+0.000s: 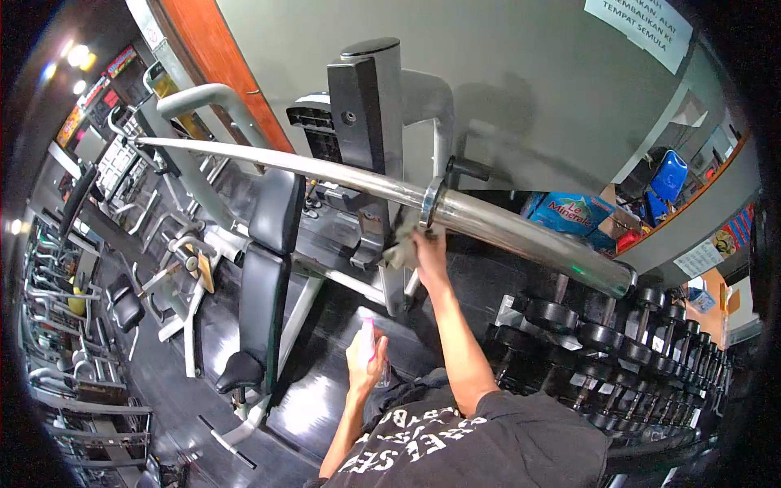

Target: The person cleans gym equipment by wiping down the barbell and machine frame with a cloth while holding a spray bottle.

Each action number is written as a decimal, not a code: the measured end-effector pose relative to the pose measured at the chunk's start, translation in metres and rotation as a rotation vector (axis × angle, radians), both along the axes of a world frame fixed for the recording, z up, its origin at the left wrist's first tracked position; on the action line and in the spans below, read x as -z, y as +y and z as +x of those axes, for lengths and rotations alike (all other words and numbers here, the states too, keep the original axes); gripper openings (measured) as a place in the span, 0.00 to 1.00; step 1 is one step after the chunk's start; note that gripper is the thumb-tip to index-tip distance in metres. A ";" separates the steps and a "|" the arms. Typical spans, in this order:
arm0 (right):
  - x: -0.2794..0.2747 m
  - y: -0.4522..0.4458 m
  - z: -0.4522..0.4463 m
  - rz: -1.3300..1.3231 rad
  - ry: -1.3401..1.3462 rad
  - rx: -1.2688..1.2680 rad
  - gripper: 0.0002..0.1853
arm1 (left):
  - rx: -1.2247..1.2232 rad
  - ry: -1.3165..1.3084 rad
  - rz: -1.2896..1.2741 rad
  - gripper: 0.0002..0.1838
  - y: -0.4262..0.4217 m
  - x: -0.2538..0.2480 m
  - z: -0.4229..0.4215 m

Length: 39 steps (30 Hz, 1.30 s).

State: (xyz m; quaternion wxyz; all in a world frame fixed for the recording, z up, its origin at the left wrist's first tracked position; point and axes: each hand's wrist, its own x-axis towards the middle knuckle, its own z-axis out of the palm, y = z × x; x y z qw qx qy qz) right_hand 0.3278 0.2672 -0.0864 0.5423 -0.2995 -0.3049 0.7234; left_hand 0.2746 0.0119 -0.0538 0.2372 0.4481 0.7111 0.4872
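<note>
My left hand is closed around a spray bottle with a pink top, held low in front of my dark shirt. A pale cloth is gripped in my right hand, just under the collar of a shiny barbell. Whether the cloth touches the bar is hard to see. The barbell lies across a bench-press rack, its thick sleeve reaching out to the right.
A padded black bench stands left of my hands. Racked dumbbells fill the lower right. A blue package sits by the wall beyond the sleeve. Other gym machines line the left side.
</note>
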 end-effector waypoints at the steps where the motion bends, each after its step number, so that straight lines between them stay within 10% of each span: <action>1: 0.004 0.007 -0.001 -0.036 0.251 0.052 0.20 | -0.012 0.028 0.003 0.10 0.001 0.000 0.004; 5: -0.011 0.010 -0.016 0.032 0.414 0.249 0.22 | -0.079 -0.004 0.029 0.09 0.006 -0.018 0.026; 8: 0.012 -0.001 -0.022 0.247 -0.237 0.025 0.34 | -0.018 0.047 0.010 0.13 0.002 0.002 0.023; 12: -0.008 -0.020 -0.025 0.543 -0.622 0.254 0.25 | -0.036 -0.015 -0.015 0.14 -0.002 -0.005 0.028; 14: -0.022 -0.026 -0.021 0.292 -0.300 0.111 0.23 | -0.057 0.081 0.024 0.14 0.000 -0.014 0.029; 15: 0.015 -0.005 -0.029 0.698 -0.737 0.453 0.22 | -0.060 0.157 0.075 0.12 0.001 -0.014 0.028; 21: 0.017 -0.005 -0.016 0.365 -0.499 0.019 0.26 | -0.043 -0.040 0.030 0.11 0.007 -0.008 0.031; 30: -0.045 -0.003 -0.036 0.847 -0.460 0.488 0.12 | -0.050 -0.097 -0.041 0.08 0.016 -0.026 0.043; 39: 0.056 -0.052 -0.012 0.837 -0.788 0.295 0.17 | -0.083 -0.133 0.001 0.09 0.006 -0.011 0.032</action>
